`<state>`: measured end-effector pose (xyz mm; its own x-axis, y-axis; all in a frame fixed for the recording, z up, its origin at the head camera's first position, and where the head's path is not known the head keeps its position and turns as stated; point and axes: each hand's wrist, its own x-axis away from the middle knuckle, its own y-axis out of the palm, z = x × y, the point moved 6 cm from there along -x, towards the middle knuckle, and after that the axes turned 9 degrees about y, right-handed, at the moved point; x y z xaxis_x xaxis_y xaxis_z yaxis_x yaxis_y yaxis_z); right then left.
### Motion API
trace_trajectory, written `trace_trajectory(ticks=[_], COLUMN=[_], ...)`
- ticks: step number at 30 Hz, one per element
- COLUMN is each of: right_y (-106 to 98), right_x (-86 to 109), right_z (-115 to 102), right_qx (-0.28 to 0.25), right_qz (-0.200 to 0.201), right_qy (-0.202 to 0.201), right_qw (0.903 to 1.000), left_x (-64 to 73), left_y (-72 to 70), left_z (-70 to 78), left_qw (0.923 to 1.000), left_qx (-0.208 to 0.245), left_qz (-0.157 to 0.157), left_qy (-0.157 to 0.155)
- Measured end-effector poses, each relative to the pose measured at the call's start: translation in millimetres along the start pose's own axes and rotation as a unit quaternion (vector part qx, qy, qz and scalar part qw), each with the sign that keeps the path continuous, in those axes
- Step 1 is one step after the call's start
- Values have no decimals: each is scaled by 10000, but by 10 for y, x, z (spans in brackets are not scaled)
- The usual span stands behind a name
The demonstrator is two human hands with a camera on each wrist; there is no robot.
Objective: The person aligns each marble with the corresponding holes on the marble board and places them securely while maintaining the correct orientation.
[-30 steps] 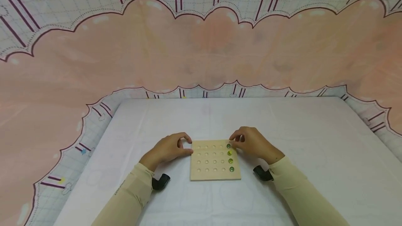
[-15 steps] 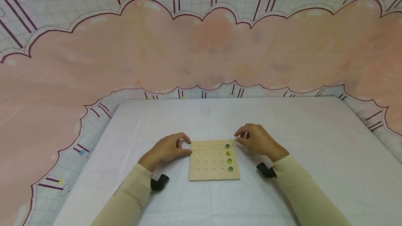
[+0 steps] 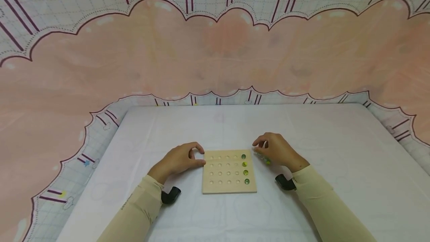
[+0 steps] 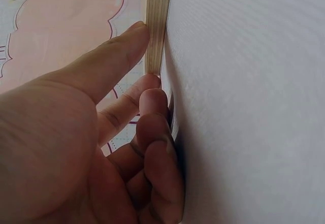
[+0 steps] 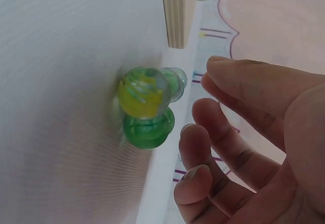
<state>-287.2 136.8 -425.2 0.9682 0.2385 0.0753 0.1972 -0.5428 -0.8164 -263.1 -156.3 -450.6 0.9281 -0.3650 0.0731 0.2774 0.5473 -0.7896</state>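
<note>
The left grip, a left hand (image 3: 179, 158) with thumb and forefinger spread in a curve, touches the near edge and far corner of a flat wooden board (image 3: 218, 187). The left wrist view shows what the head view cannot: the thumb pressing the board's layered side, the other fingers curled low by the cloth.

The right grip, a right hand (image 3: 278, 150), is loosely bent and holds nothing, just off the board's opposite edge. From the head, its fingers mostly cover the loose marbles (image 5: 144, 93); its wrist view reveals a yellow one and green ones clustered between fingertips and board, their overlap hiding the count.

Seated marbles (image 3: 245, 172) fill the board's column nearest the right grip. A narrow strip of white table (image 3: 218, 126) separates that grip from the board; wider stretches extend beyond both hands.
</note>
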Motion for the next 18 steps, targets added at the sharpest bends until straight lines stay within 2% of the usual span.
trace_trajectory(ticks=[18], right_y=[25], right_x=[-26], right_z=[137], right_qx=[37], right_qz=[-156], right_qy=[420], right_qw=[9990], left_x=[5], left_y=[-1], left_z=[18], left_qw=[10000], left_qx=[-8], left_qz=[-20], left_qy=[-42])
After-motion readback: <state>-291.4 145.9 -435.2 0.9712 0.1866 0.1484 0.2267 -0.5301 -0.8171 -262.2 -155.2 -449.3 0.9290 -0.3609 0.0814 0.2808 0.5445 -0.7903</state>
